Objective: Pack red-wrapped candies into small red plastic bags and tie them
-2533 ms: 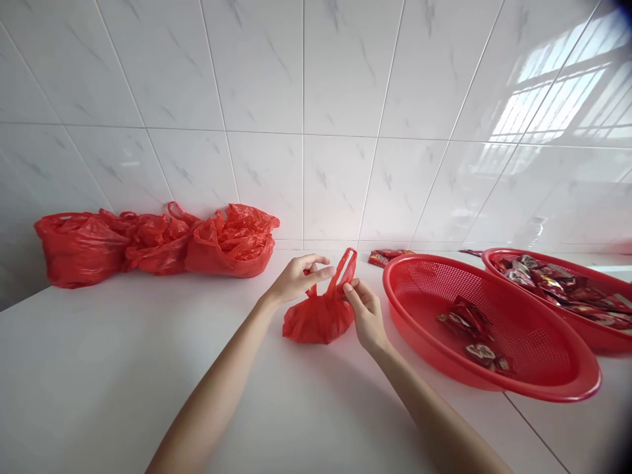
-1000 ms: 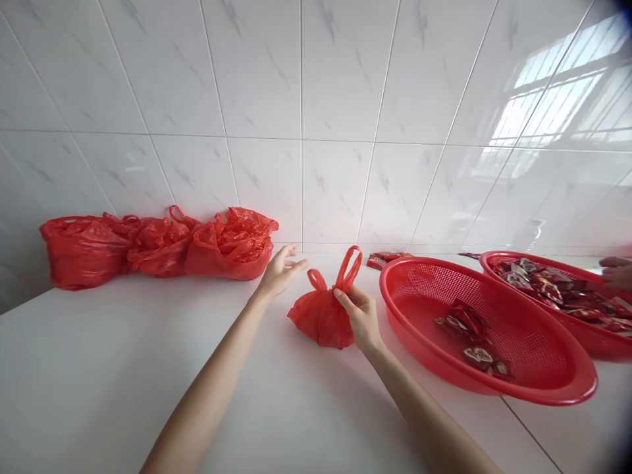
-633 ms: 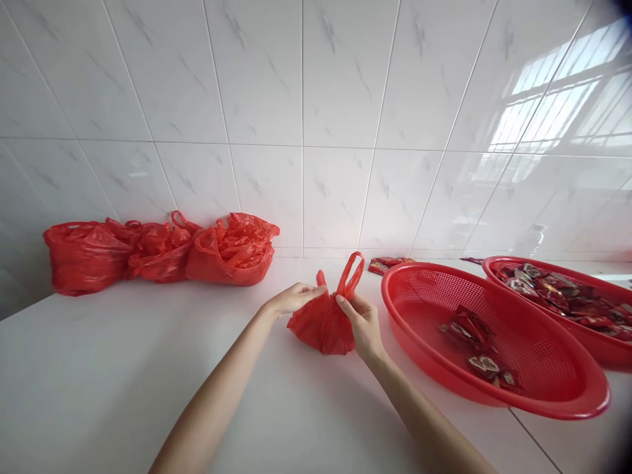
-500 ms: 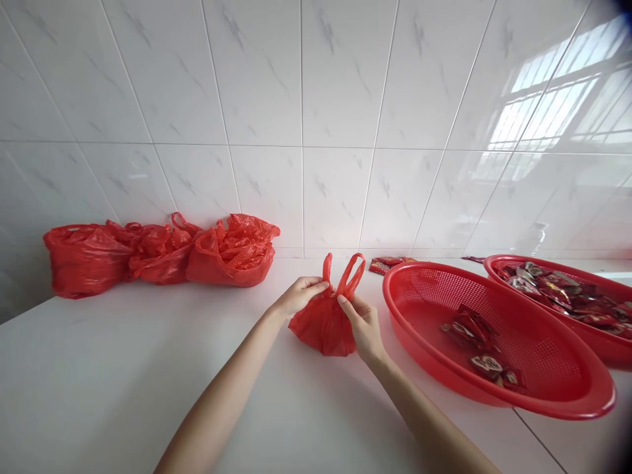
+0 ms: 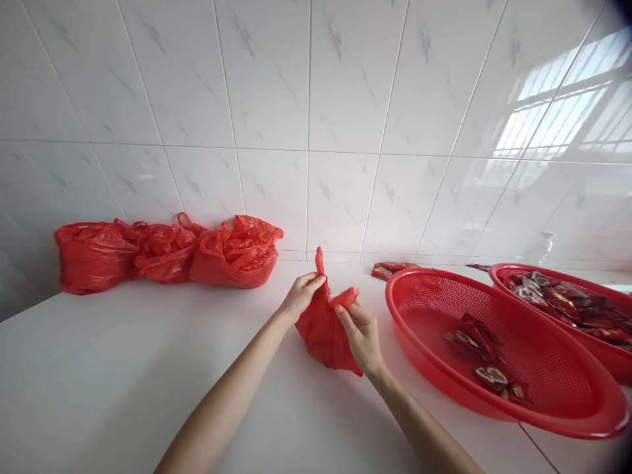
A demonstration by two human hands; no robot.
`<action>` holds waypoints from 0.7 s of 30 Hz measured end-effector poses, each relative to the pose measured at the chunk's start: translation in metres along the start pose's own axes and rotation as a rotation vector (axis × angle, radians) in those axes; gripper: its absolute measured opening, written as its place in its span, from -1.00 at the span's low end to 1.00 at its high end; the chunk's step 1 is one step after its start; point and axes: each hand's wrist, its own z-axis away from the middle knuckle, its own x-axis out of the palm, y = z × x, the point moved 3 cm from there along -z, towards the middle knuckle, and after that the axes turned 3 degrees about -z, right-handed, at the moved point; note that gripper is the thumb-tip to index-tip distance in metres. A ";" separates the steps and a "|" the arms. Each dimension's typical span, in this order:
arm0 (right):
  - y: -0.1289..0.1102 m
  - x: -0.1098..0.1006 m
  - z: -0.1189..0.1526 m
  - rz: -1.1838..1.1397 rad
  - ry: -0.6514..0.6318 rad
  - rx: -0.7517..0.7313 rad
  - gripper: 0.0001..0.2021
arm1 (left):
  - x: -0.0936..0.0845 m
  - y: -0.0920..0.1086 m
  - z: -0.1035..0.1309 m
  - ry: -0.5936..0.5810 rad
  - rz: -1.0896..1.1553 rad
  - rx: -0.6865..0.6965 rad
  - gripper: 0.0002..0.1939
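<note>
A small red plastic bag (image 5: 328,339) hangs between my hands over the white counter, its lower part bulging. My left hand (image 5: 302,294) is closed on one handle, whose loop end sticks up above the fingers. Around the other handle, my right hand (image 5: 362,329) is pinched, and that handle's end flops over toward the right. What the bag holds is hidden by its red plastic.
Right of my hands stands a red perforated basket (image 5: 424,368) with a few dark red packets (image 5: 474,336). Behind it is a second red basket (image 5: 553,315) full of packets. Several red bags (image 5: 232,263) sit at the left against the tiled wall (image 5: 266,85).
Both handles have been drawn slightly further apart, and the right one has folded over. The bag's lower part has swung a little right and down. The view has shifted slightly.
</note>
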 end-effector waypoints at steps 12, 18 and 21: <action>0.007 0.002 -0.005 -0.232 -0.040 0.282 -0.58 | 0.017 0.019 0.015 -0.415 -0.267 0.136 -0.78; 0.006 -0.002 -0.004 -0.136 -0.095 0.273 -0.61 | 0.019 0.011 0.013 -0.369 -0.235 0.123 -0.73; 0.004 -0.006 -0.005 -0.103 -0.122 0.244 -0.69 | 0.016 0.015 0.012 -0.291 -0.260 0.168 -0.70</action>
